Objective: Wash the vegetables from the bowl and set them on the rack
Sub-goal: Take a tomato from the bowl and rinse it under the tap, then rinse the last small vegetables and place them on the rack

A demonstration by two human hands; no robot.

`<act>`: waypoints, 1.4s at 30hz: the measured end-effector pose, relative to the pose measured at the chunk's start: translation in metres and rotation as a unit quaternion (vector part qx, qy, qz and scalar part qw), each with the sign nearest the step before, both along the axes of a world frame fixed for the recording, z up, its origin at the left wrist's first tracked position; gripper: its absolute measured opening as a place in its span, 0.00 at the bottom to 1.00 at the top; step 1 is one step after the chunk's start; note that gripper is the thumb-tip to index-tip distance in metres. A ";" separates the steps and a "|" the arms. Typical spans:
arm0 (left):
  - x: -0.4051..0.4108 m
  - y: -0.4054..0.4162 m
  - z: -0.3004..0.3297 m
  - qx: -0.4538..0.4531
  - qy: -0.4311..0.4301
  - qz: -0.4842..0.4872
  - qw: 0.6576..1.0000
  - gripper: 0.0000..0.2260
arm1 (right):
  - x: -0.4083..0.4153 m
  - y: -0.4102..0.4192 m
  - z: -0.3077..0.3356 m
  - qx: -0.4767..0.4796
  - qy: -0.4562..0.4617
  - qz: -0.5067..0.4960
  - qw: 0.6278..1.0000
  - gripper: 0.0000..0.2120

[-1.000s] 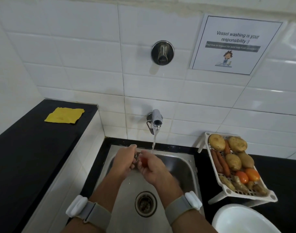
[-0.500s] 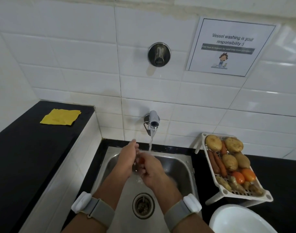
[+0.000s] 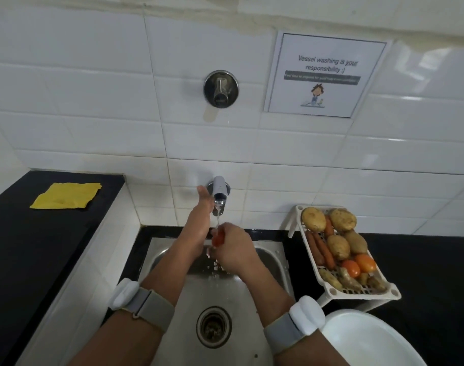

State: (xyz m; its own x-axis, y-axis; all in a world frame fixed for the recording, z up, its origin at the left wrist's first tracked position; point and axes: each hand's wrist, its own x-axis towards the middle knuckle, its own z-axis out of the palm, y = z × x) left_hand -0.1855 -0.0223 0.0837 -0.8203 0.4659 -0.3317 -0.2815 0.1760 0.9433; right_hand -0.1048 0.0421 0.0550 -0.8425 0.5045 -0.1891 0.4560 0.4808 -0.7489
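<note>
My right hand [image 3: 232,248] held a small red-orange vegetable [image 3: 217,238], fingers curled round it, under the thin stream from the chrome wall tap [image 3: 219,191]. Left hand [image 3: 202,215] reached up beside the spout, fingers straight. Best to rotate it fully under the water, then carry it to the white slatted rack [image 3: 389,287] at three o'clock. Wall notice [image 3: 327,75] read "Vessel washing is your responsibility :)".

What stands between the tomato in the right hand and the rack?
Nothing visible. The right hand holds the tomato under the tap; only the sink rim and bare counter lie before the rack.
</note>
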 end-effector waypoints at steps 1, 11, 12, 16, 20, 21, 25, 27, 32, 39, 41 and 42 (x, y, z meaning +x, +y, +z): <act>0.000 0.001 0.001 -0.006 0.006 -0.006 1.000 0.37 | 0.002 0.001 0.001 0.059 0.007 0.014 0.998 0.18; 0.027 0.011 -0.076 -0.095 -0.107 0.026 0.989 0.07 | 0.048 0.023 -0.002 0.212 -0.088 0.104 0.968 0.14; 0.038 0.016 -0.077 -0.102 -0.121 0.000 0.987 0.08 | 0.056 0.031 -0.004 0.202 -0.087 0.086 0.972 0.15; 0.067 0.037 -0.069 -0.097 -0.129 -0.066 0.985 0.14 | 0.083 0.061 -0.003 0.160 -0.069 -0.008 0.985 0.20; 0.092 0.069 -0.055 -0.067 -0.122 -0.117 0.983 0.15 | 0.123 0.107 0.000 0.099 -0.058 -0.118 0.986 0.23; 0.101 0.081 -0.051 -0.057 -0.118 -0.129 0.983 0.15 | 0.136 0.119 0.001 0.090 -0.050 -0.147 0.984 0.22; 0.126 0.112 -0.041 -0.023 -0.104 -0.181 0.978 0.19 | 0.162 0.150 0.002 0.093 -0.044 -0.206 0.973 0.23; 0.139 0.124 -0.039 -0.019 -0.096 -0.212 0.972 0.19 | 0.172 0.159 0.003 0.090 -0.043 -0.217 0.971 0.25; 0.158 0.139 -0.040 -0.023 -0.086 -0.237 0.967 0.21 | 0.197 0.168 0.003 0.060 -0.038 -0.247 0.966 0.18; 0.173 0.135 -0.038 -0.023 -0.052 -0.227 0.972 0.19 | 0.245 0.165 -0.008 0.019 -0.067 -0.262 0.963 0.08; 0.184 0.133 -0.039 -0.020 -0.050 -0.240 0.969 0.18 | 0.256 0.159 -0.018 -0.005 -0.164 -0.224 0.961 0.07; 0.191 0.132 -0.040 -0.022 -0.050 -0.250 0.967 0.18 | 0.260 0.154 -0.024 -0.032 -0.230 -0.199 0.952 0.10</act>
State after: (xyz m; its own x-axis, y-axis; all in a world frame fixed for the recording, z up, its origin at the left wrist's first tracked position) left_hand 0.0052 0.1094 0.0438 -0.4594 0.7787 -0.4273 -0.2410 0.3537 0.9038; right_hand 0.1555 0.1959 0.0314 -0.4066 0.7420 -0.5331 0.8800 0.1611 -0.4469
